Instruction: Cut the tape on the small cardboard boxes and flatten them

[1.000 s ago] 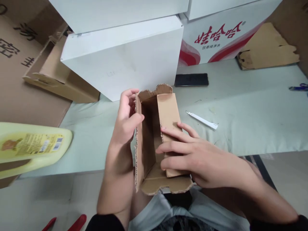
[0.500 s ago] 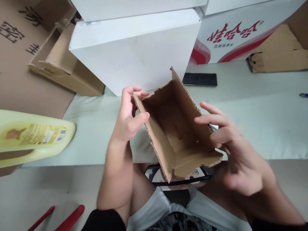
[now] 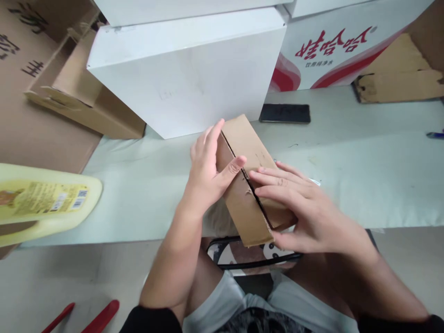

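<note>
A small brown cardboard box point(image 3: 248, 138) sits at an angle near the table's front edge, its top flaps folded down and a narrow dark slit running between them. My left hand point(image 3: 211, 171) grips its left side, with the thumb across the top by the slit. On the right, my right hand point(image 3: 294, 199) lies over the other flap and holds that side, its thumb at the near corner. The inside of the box is hidden.
Large white cartons point(image 3: 194, 83) stand behind the box, with a black phone point(image 3: 285, 113) beside them. At left are a pale yellow jug point(image 3: 52, 203) and an open brown carton point(image 3: 100, 101). Flattened cardboard point(image 3: 398, 85) and a blue pen point(image 3: 435, 135) lie at right.
The box stood open with its flaps up; now the flaps are folded down over the top. My right hand has moved left onto the box, and my left thumb now rests on top.
</note>
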{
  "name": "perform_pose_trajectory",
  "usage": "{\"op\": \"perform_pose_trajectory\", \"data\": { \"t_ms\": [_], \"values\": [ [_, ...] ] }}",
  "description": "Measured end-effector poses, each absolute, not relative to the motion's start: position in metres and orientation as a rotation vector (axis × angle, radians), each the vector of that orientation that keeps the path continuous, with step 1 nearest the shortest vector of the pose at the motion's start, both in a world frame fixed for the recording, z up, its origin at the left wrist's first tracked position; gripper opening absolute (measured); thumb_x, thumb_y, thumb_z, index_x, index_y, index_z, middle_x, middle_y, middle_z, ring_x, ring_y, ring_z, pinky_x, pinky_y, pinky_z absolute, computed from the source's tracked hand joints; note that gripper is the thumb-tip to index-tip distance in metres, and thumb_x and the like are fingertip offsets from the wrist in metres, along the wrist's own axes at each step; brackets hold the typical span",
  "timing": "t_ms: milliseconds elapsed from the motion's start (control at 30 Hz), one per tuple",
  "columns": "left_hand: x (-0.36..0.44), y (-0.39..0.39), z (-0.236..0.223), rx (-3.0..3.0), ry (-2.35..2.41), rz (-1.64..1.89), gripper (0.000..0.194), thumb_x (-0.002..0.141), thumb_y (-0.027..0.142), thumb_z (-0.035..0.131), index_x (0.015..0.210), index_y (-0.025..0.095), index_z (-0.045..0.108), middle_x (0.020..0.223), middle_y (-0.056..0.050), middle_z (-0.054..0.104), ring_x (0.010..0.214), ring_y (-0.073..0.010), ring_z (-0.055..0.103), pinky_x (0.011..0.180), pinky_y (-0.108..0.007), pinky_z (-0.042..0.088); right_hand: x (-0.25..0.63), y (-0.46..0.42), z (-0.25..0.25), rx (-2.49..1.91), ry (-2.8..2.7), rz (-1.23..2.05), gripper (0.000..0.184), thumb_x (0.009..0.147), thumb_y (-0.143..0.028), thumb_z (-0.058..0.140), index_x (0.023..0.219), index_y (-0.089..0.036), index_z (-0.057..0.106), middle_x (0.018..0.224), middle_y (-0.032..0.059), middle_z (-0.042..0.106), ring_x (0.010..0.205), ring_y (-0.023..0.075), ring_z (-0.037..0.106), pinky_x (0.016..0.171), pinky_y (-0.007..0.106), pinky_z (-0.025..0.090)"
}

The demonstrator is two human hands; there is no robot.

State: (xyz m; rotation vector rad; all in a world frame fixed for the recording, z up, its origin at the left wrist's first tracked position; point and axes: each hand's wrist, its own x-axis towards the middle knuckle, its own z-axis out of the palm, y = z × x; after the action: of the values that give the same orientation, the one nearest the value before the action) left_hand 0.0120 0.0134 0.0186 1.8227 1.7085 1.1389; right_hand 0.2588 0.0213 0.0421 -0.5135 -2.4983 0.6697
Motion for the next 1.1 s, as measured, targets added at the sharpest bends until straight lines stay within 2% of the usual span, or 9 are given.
{"op": "perform_pose_trajectory", "data": {
  "t_ms": [100, 200, 400, 667, 800, 867, 933, 1033, 1100],
  "values": [
    [0.013, 0.015, 0.017, 1.88, 1.756, 1.059, 0.078, 0.091, 0.082, 0.054, 0.153, 0.034, 0.051, 0.166, -0.011, 0.045, 0.158, -0.0379, 0.035, 0.13, -0.059, 0.028, 0.261, 0.023, 0.043, -0.436, -2.465, 0.779, 0.054, 0.097, -0.047, 0.057, 0.144, -0.021, 0.052, 0.146, 0.0164, 0.07, 0.145, 0.0315, 0.06, 0.129, 0.058, 0.033],
    [0.013, 0.015, 0.018, 1.871, 1.806, 0.992, 0.068, 0.094, 0.079, 0.053, 0.143, 0.034, 0.065, 0.167, -0.01, 0.044, 0.156, -0.0384, 0.038, 0.13, -0.06, 0.03, 0.26, 0.024, 0.04, -0.5, -2.46, 0.768, 0.041, 0.1, -0.033, 0.055, 0.14, -0.022, 0.055, 0.137, 0.014, 0.074, 0.138, 0.0276, 0.065, 0.128, 0.054, 0.037],
    [0.003, 0.016, 0.017, 1.729, 1.849, 1.082, 0.061, 0.089, 0.075, 0.066, 0.138, 0.038, 0.069, 0.16, -0.008, 0.051, 0.155, -0.0369, 0.041, 0.13, -0.058, 0.033, 0.262, 0.027, 0.032, -0.514, -2.171, 0.894, 0.028, 0.106, -0.041, 0.052, 0.127, -0.026, 0.061, 0.141, 0.0137, 0.069, 0.15, 0.0324, 0.053, 0.124, 0.055, 0.043],
    [-0.016, 0.015, 0.02, 1.598, 1.826, 1.186, 0.06, 0.088, 0.071, 0.07, 0.135, 0.034, 0.067, 0.149, -0.009, 0.057, 0.148, -0.0323, 0.049, 0.127, -0.05, 0.041, 0.26, 0.027, 0.036, -0.732, -2.168, 1.056, 0.064, 0.101, -0.072, 0.046, 0.142, -0.023, 0.054, 0.147, 0.0187, 0.062, 0.136, 0.0347, 0.062, 0.108, 0.051, 0.054],
    [-0.01, 0.013, 0.021, 1.64, 1.847, 1.144, 0.062, 0.087, 0.069, 0.072, 0.138, 0.034, 0.067, 0.147, -0.009, 0.059, 0.145, -0.0321, 0.052, 0.124, -0.051, 0.044, 0.265, 0.036, 0.038, -1.002, -2.094, 0.945, 0.043, 0.109, -0.054, 0.036, 0.115, -0.023, 0.066, 0.122, 0.0118, 0.076, 0.116, 0.03, 0.072, 0.096, 0.044, 0.057],
    [-0.007, 0.013, 0.021, 1.665, 1.86, 1.126, 0.063, 0.087, 0.072, 0.07, 0.138, 0.033, 0.068, 0.144, -0.01, 0.06, 0.143, -0.0322, 0.053, 0.124, -0.052, 0.043, 0.271, 0.045, 0.032, -1.363, -2.077, 0.731, 0.03, 0.104, -0.042, 0.044, 0.105, -0.022, 0.068, 0.108, 0.0107, 0.078, 0.095, 0.0285, 0.074, 0.083, 0.042, 0.056],
    [-0.005, 0.013, 0.02, 1.68, 1.862, 1.131, 0.065, 0.087, 0.075, 0.068, 0.137, 0.034, 0.068, 0.144, -0.01, 0.059, 0.144, -0.0326, 0.051, 0.124, -0.052, 0.043, 0.276, 0.054, 0.023, -1.689, -2.173, 0.55, 0.025, 0.096, -0.036, 0.053, 0.11, -0.021, 0.068, 0.109, 0.0117, 0.078, 0.083, 0.0276, 0.072, 0.073, 0.041, 0.052],
    [-0.004, 0.012, 0.02, 1.675, 1.862, 1.151, 0.065, 0.087, 0.079, 0.065, 0.134, 0.034, 0.071, 0.14, -0.01, 0.06, 0.14, -0.0328, 0.053, 0.121, -0.052, 0.045, 0.279, 0.066, 0.006, -1.913, -2.441, 0.565, 0.031, 0.094, -0.034, 0.055, 0.119, -0.02, 0.067, 0.118, 0.014, 0.076, 0.095, 0.0305, 0.072, 0.069, 0.038, 0.048],
    [-0.004, 0.011, 0.02, 1.683, 1.869, 1.137, 0.063, 0.089, 0.079, 0.061, 0.131, 0.034, 0.073, 0.134, -0.01, 0.062, 0.135, -0.0318, 0.055, 0.118, -0.052, 0.048, 0.277, 0.072, -0.003, -1.944, -2.541, 0.637, 0.026, 0.092, -0.031, 0.058, 0.113, -0.021, 0.069, 0.115, 0.0143, 0.076, 0.099, 0.0307, 0.07, 0.066, 0.035, 0.045]
  ]
}}
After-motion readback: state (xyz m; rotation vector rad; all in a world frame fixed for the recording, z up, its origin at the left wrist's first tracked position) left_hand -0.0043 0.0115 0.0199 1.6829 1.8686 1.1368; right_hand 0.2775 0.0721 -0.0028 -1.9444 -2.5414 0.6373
